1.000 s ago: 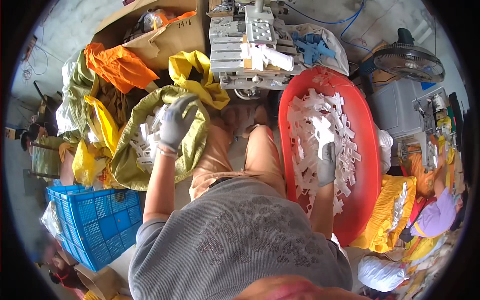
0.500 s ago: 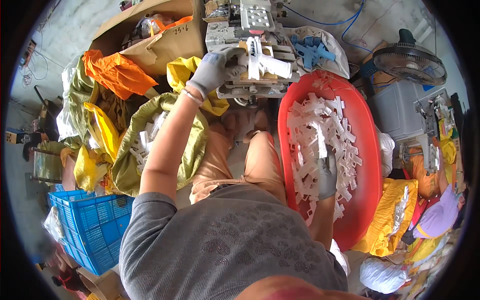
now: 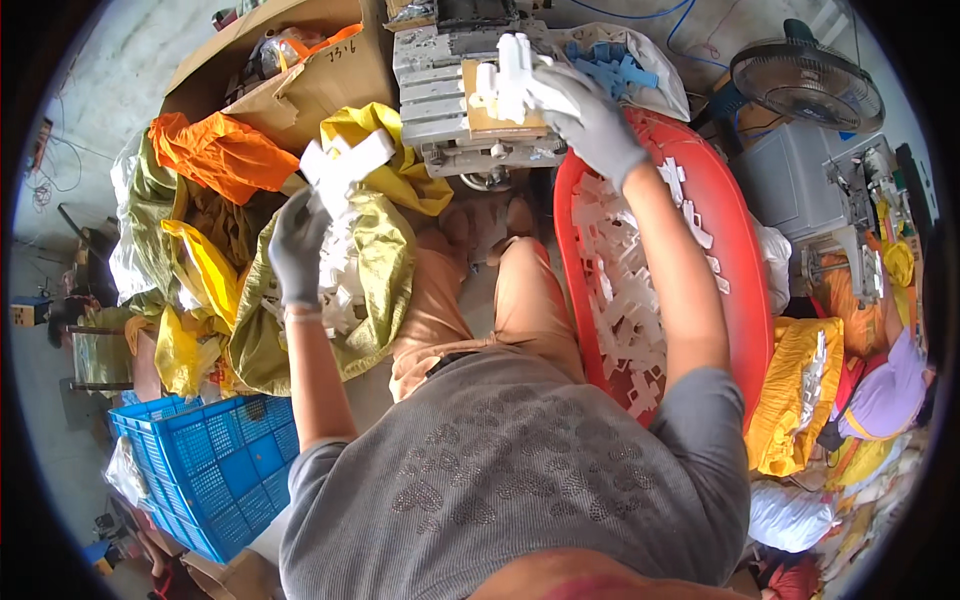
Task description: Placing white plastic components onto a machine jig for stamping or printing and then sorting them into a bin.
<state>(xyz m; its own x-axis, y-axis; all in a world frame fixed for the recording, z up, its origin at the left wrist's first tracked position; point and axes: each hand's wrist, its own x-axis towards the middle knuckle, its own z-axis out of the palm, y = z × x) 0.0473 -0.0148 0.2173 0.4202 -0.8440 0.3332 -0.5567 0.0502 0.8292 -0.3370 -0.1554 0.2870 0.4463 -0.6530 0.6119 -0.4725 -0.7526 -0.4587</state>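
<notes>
Over the green sack [image 3: 385,250], my left hand [image 3: 297,248], in a grey glove, has its fingers closed at the lower end of a white plastic gun-shaped piece [image 3: 348,168]. That piece is somewhat smeared by motion. More white pieces show inside the sack. At the machine [image 3: 430,85], my gloved right hand [image 3: 597,118] grips another white gun-shaped piece [image 3: 515,75] and holds it at the tan block [image 3: 487,122] on the machine bed. Part of that piece is hidden by my fingers.
A red tub [image 3: 735,350] of white pieces stands right of my legs. Behind it sit a white bag of blue pieces [image 3: 625,72] and a fan [image 3: 805,80]. A cardboard box [image 3: 340,90], orange cloth [image 3: 220,155] and blue crate [image 3: 215,470] are on the left.
My left hand has gone from the machine to the green sack with a white piece. My right hand has risen from the red tub to the machine with another piece.
</notes>
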